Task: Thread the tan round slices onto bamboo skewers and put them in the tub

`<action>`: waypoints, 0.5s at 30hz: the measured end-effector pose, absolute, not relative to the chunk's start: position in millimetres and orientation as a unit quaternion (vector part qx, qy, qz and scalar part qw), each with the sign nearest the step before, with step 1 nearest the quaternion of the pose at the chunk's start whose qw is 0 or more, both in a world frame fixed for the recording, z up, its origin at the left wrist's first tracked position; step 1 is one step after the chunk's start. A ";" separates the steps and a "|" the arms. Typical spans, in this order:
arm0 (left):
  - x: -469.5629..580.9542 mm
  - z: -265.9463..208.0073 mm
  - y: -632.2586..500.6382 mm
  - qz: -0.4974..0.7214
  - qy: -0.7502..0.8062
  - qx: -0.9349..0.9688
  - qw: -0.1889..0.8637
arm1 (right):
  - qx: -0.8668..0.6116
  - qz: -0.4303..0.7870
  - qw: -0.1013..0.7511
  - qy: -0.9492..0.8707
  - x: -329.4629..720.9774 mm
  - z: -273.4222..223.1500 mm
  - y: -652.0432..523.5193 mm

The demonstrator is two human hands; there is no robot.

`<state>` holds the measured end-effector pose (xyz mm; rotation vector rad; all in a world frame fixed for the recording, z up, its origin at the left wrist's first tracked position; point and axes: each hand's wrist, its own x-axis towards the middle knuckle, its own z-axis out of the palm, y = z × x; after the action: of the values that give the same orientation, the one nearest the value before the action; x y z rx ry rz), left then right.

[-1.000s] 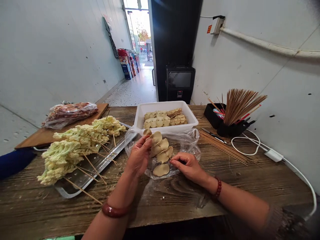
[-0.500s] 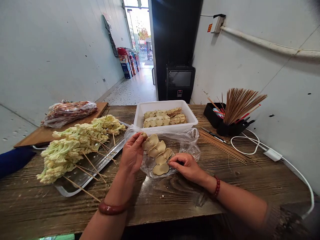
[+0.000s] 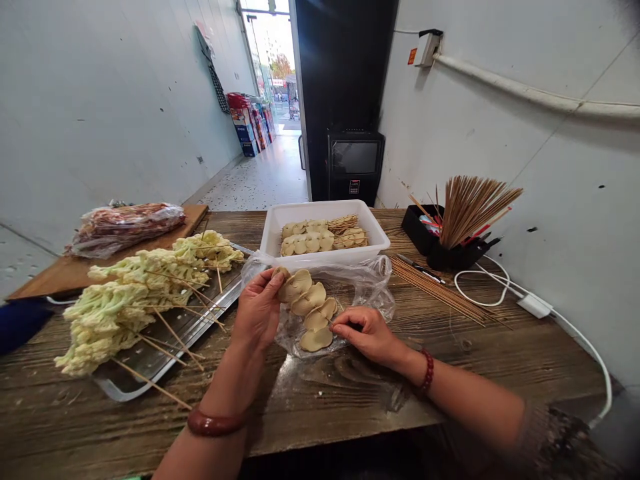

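My left hand (image 3: 257,310) pinches the edge of a round beige slice (image 3: 281,273) at the upper left end of a row. More thin, overlapping beige slices (image 3: 309,299) run from there toward my right hand, over a clear plastic bag (image 3: 370,283). My right hand (image 3: 367,335) is closed, thumb against forefinger, on a thin wooden skewer (image 3: 330,323). Little of the skewer shows beside the lower slices; I cannot tell how far it passes through them. Behind the bag, a white plastic tub (image 3: 325,260) holds skewered beige slices (image 3: 307,243).
Cauliflower skewers (image 3: 120,293) fill a metal tray (image 3: 123,392) at left, sticks jutting toward my left forearm. Beyond are a bagged bundle (image 3: 127,227) and wooden board (image 3: 35,277). At right lie loose skewers (image 3: 435,290), a black holder (image 3: 447,257) full of skewers and a white cable (image 3: 585,340).
The whole view has shifted slightly, so things sit a little further left. Both hands keep nearly the same grip and place over the slices.
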<state>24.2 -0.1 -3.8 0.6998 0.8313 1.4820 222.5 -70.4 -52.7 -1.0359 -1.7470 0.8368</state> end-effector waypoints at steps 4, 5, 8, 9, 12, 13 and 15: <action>23.4 -3.4 -1.5 0.637 0.361 0.310 0.607 | -0.418 0.336 0.455 -0.711 222.5 -52.7 -70.1; 23.0 -3.4 -1.6 0.637 0.360 0.311 0.607 | -0.418 0.337 0.454 -0.711 222.5 -52.6 -70.1; 21.9 -3.9 -1.1 0.640 0.353 0.308 0.609 | -0.419 0.341 0.454 -0.708 222.6 -52.4 -70.0; 21.5 -4.3 -0.7 0.644 0.351 0.305 0.608 | -0.419 0.342 0.454 -0.708 222.6 -52.5 -69.9; 21.0 -6.2 1.3 0.651 0.357 0.298 0.600 | -0.417 0.342 0.448 -0.713 222.8 -52.9 -69.8; 21.0 -7.0 1.8 0.652 0.360 0.299 0.596 | -0.417 0.340 0.445 -0.715 222.9 -52.9 -69.8; 21.6 -8.4 2.5 0.652 0.365 0.303 0.591 | -0.418 0.337 0.441 -0.719 222.9 -52.7 -70.0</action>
<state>21.6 2.5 -8.4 0.7060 0.8501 1.5170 222.9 -70.0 -52.7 -1.0384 -1.7844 0.8352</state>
